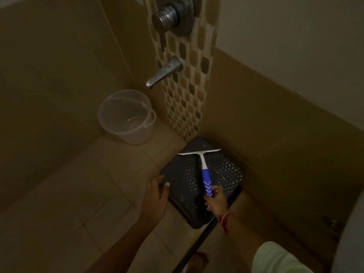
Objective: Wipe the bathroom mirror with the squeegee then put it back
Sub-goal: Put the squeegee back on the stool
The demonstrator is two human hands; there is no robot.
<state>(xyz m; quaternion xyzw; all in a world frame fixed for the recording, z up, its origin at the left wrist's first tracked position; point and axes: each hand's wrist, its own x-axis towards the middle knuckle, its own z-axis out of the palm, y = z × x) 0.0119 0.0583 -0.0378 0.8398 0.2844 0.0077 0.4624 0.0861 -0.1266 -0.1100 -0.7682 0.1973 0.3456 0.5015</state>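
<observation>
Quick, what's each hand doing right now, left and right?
Left hand: open, resting at the edge of the black stool, holding nothing.
Right hand: fingers closed on the blue handle end of the squeegee, which lies on the stool.

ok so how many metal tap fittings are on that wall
2: a round control knob at the top of the mosaic strip, and a spout below it, above the bucket. More may sit above the frame.

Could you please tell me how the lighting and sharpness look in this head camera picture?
Head view: dim, brownish light throughout; the bucket and tap look soft, the wall edges bow from the wide lens, only the squeegee stands out brightly.
</observation>
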